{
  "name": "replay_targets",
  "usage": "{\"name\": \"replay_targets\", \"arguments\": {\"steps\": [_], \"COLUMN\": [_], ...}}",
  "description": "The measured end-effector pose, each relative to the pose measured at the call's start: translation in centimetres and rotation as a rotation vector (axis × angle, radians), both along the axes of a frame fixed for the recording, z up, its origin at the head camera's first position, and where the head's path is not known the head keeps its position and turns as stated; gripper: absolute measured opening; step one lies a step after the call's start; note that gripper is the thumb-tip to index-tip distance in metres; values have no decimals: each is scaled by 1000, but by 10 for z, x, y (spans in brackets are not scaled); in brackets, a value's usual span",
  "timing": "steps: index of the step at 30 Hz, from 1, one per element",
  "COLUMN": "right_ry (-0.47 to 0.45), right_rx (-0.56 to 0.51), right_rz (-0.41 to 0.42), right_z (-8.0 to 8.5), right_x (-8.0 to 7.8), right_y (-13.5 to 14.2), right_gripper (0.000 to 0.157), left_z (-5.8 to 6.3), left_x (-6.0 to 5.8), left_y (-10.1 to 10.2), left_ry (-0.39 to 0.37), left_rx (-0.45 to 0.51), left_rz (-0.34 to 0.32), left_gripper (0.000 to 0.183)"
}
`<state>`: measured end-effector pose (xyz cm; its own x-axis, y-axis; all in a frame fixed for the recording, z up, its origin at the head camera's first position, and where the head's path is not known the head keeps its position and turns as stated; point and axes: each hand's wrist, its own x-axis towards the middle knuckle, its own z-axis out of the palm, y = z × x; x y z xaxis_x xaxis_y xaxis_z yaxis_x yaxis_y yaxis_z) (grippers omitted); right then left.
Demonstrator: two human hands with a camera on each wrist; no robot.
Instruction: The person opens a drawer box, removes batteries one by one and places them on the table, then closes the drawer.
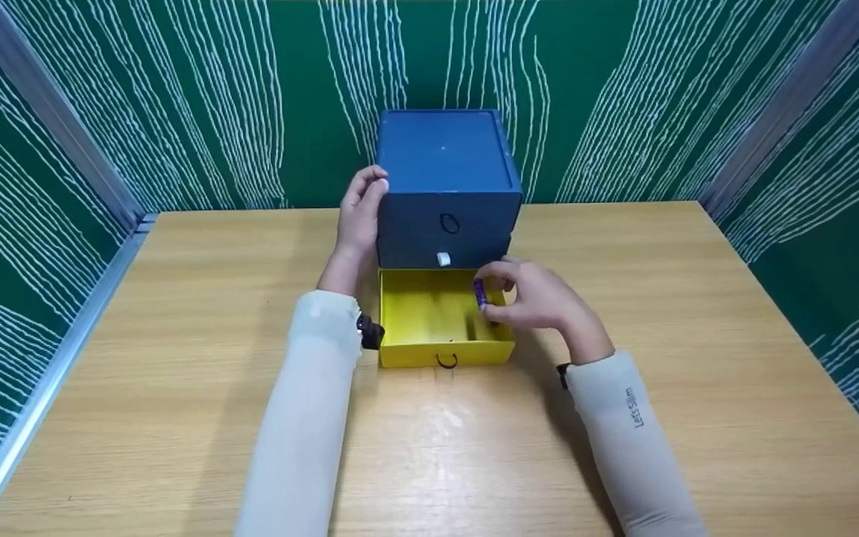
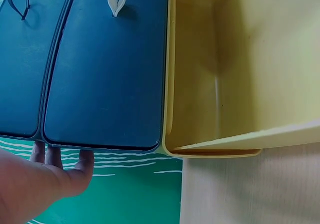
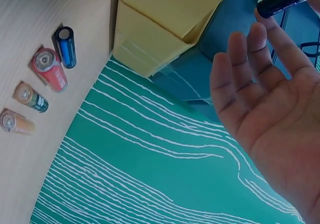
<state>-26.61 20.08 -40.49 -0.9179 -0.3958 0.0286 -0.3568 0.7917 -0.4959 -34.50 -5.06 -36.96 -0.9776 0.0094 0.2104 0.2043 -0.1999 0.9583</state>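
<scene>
My right hand (image 1: 541, 294) pinches a dark purple AA-type battery (image 1: 481, 293) between thumb and index finger, above the right part of the pulled-out yellow drawer (image 1: 444, 354). In the right wrist view the battery (image 3: 281, 1) looks nearly black with pale print, and the other fingers of that hand (image 3: 280, 93) stand apart from it. My left hand (image 1: 359, 216) rests against the left side of the blue drawer box (image 1: 448, 153). In the left wrist view its fingertips (image 2: 86, 160) touch the box's side, not wrapped around it.
Several batteries, among them a blue-black one (image 3: 66, 47) and a thick red one (image 3: 50, 69), stand on the wooden table (image 1: 176, 358) beside the drawer in the right wrist view. Behind the box rises a green wall (image 1: 310, 89) with white lines.
</scene>
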Motion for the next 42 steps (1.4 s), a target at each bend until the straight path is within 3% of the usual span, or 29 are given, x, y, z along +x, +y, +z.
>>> {"name": "replay_targets", "arguments": {"steps": [10,17,20,24,27,34,42], "right_ry": [-14,-91,-76,13,45,5,4], "right_rx": [-9,-19,2,48,88,176,224], "right_rz": [-27,-94,-115,-114,-122,-198,-228], "right_z": [2,4,3,0,-3,-9,-18], "right_x": [0,-1,-3,-7,-9,-13,-16], "right_y": [9,20,25,31,34,39,44], "right_gripper": [39,41,42,42,41,43,37], "left_z": [1,0,7,16,17,18,16], "left_x": [1,0,8,18,19,19,18], "left_y": [-1,0,0,1,1,1,1], "left_ry": [-5,3,-9,-28,-36,-39,-11], "left_rx": [-7,-20,-24,-26,-26,-49,-66], "left_rz": [-6,4,1,1,2,10,10], "left_gripper": [16,17,20,22,22,22,21]}}
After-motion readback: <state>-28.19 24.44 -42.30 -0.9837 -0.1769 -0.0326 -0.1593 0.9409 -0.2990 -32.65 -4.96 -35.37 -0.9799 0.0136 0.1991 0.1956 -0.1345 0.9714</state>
